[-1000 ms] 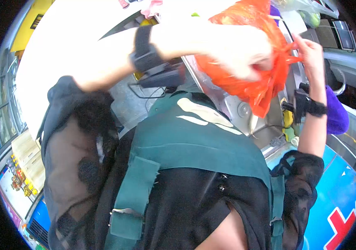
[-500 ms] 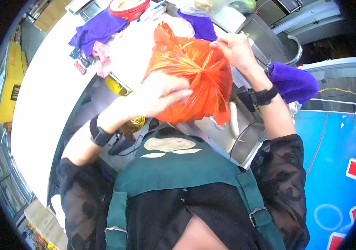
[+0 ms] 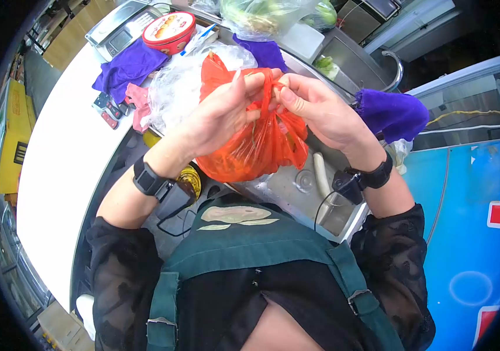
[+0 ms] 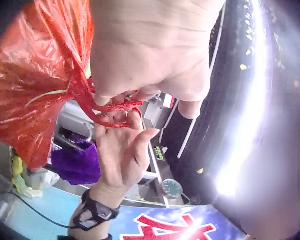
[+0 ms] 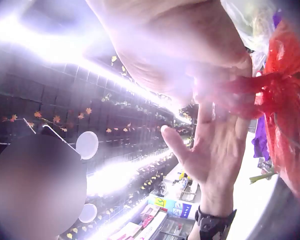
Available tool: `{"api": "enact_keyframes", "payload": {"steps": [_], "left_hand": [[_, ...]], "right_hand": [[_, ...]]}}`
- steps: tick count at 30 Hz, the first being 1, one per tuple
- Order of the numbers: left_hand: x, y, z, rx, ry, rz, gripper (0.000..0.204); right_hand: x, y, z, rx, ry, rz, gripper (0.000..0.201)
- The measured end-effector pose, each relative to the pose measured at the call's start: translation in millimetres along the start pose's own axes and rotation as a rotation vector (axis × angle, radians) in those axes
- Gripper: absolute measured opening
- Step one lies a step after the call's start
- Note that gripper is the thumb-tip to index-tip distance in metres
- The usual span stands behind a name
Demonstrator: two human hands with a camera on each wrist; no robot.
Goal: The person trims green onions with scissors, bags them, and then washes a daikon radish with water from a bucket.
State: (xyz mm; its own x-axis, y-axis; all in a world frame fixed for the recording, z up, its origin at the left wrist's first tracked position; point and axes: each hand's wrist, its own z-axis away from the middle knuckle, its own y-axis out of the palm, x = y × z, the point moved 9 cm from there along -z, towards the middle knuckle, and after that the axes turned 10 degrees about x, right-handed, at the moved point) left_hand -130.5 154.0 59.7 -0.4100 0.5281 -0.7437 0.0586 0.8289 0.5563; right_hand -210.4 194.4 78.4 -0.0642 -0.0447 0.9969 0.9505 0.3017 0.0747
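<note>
At twelve o'clock, I see the right hand [image 3: 323, 114] pinching an orange-red plastic bag [image 3: 241, 161], contents obscured; the left hand's [image 3: 216, 117] grip, I can't tell.

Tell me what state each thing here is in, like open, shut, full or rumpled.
Red bag: bulging, neck gathered
Right hand: holding the bag near its neck
Left hand: at the bag's neck, grip unclear
Tin: lid on
Scale: display unreadable, on or off unclear
Purple cloth by the scale: rumpled
Clear plastic: crumpled
Greens bag: filled, closure unclear
Sink: long pale item in it
</note>
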Motion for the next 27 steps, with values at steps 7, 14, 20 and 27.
{"api": "enact_keyframes", "payload": {"steps": [7,14,20,27], "left_hand": [[-2.7,-25.2,-4.6,-0.114,-0.179,-0.509,0.062],[23.7,-87.2,63.5,-0.234,-0.313,-0.132,0.031],[-20.7,-35.3,35.7,-0.228,-0.156,-0.539,0.021],[-30.2,-23.3,8.5,-0.137,-0.095,-0.602,0.024]], "right_hand": [[-10.7,-12.9,1.8,-0.015,0.111,-0.110,0.032],[-69.2,-112.6,30.2,-0.349,0.344,0.180,0.023],[-15.0,-20.9,-13.4,-0.023,-0.050,1.196,0.032],[-31.6,6.6,-47.1,-0.034,-0.079,1.184,0.022]]}}
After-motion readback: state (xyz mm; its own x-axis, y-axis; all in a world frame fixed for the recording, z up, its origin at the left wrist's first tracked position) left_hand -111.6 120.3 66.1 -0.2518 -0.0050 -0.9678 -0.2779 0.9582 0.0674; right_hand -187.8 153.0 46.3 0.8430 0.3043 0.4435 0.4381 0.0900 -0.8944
